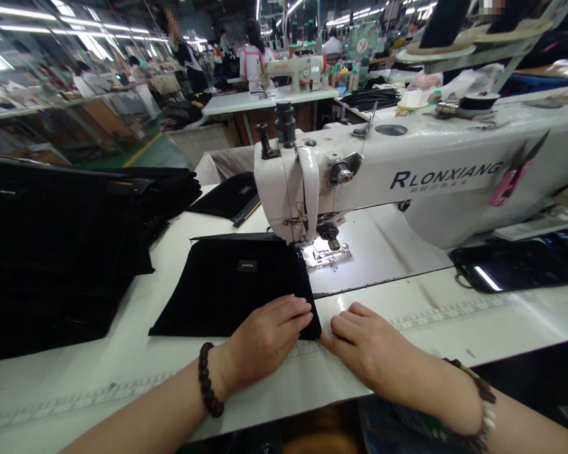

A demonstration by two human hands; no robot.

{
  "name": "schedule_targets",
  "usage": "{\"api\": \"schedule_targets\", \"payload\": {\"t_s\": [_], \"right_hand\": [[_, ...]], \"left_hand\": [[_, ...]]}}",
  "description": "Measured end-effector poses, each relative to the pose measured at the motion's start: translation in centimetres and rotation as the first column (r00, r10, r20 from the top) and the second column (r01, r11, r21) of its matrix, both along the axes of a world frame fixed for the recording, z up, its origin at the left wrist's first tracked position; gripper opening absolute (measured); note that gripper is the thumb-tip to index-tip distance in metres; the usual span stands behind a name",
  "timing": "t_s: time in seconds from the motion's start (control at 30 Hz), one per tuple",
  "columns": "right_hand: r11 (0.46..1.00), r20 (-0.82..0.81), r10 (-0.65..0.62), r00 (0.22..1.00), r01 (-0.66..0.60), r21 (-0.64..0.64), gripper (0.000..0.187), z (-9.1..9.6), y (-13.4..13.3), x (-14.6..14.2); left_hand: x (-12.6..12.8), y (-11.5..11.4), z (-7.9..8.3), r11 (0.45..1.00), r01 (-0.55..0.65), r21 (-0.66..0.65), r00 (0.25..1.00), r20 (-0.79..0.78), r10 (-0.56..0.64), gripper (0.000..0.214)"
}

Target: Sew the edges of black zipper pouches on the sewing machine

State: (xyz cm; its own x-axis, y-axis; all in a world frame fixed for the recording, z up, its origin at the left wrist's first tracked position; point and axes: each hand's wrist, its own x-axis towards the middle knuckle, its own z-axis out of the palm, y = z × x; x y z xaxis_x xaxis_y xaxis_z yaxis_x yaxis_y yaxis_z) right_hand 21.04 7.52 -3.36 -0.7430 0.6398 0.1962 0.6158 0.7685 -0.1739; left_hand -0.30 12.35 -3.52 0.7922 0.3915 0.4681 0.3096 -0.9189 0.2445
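Observation:
A black fabric piece (208, 296) with a small dark label (247, 266) lies on the white sewing table, its far right corner by the presser foot (307, 252) of the sewing machine (373, 167). Over its near right part is my left hand (272, 331), fingers together and bent down onto the cloth, the thumb hidden. My right hand (366, 343) is at the near right corner, its fingers curled and a fingertip or thumb touching the cloth there. A dark bead bracelet circles my left wrist.
A tall stack of black fabric pieces (52, 252) fills the left side. Behind the machine head lies another labelled black piece (227, 195). To the right are a phone (525, 265) and pink-handled snips (511, 180) on the machine arm. A ruler strip (416, 320) runs along the table front.

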Motion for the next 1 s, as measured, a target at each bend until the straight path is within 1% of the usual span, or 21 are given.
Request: {"api": "schedule_targets", "payload": {"t_s": [0.07,0.13,0.3,0.57,0.63,0.77,0.87,1.0], "right_hand": [[1.000,-0.003,0.001,1.000,-0.001,-0.002,0.020,-0.20,-0.09,0.01],[1.000,-0.005,0.005,1.000,-0.005,-0.002,0.020,-0.37,-0.16,0.03],[1.000,-0.016,0.018,1.000,-0.019,-0.025,0.020,-0.49,-0.26,0.12],[0.998,-0.070,0.054,0.996,-0.055,-0.016,0.026,-0.25,-0.67,0.37],[0.999,-0.100,0.044,0.994,-0.045,-0.002,0.025,-0.23,-0.75,0.49],[0.997,-0.186,-0.019,0.982,0.032,0.068,0.022,-0.35,-0.66,0.52],[0.992,-0.170,-0.014,0.985,0.035,0.120,0.023,-0.48,-0.45,0.25],[0.988,-0.142,-0.001,0.990,0.023,0.154,0.026,-0.57,-0.24,-0.20]], "left_hand": [[0.14,-0.14,0.02,0.999,-0.032,-0.003,0.999,0.013,0.032,0.023],[0.22,-0.25,-0.20,0.999,-0.038,0.020,0.999,-0.006,0.038,0.023],[0.22,-0.35,-0.84,0.996,0.007,0.084,0.997,-0.074,0.000,0.023],[-0.04,-0.30,-0.69,0.994,0.049,0.103,0.996,-0.078,-0.041,0.021],[-0.12,-0.27,-0.64,0.991,0.072,0.117,0.994,-0.088,-0.062,0.022],[-0.21,-0.28,-0.61,0.989,0.075,0.129,0.995,-0.081,-0.065,0.021],[-0.18,-0.30,-0.72,0.989,0.073,0.128,0.996,-0.058,-0.066,0.020],[-0.10,-0.33,-0.86,0.989,0.073,0.129,0.997,-0.041,-0.068,0.019]]}}
